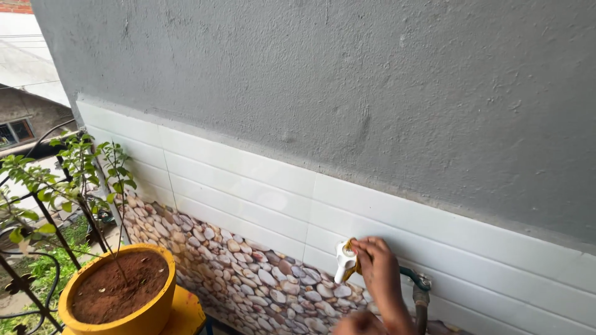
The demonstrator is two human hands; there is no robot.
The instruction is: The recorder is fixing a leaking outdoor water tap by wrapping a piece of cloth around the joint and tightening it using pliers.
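Right hand (380, 273) clenched on white wall tap (343, 260) handle, spout hanging down just left of fingers; left hand (359, 324) lower, grip cannot tell

Tap (345, 260) partly behind hand (380, 273)

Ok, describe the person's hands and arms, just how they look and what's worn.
One hand shows with its forearm: bare, no glove, sleeve, watch or ring visible. A second bare hand only peeks in at the bottom edge, mostly cut off; which is left or right can't be told.
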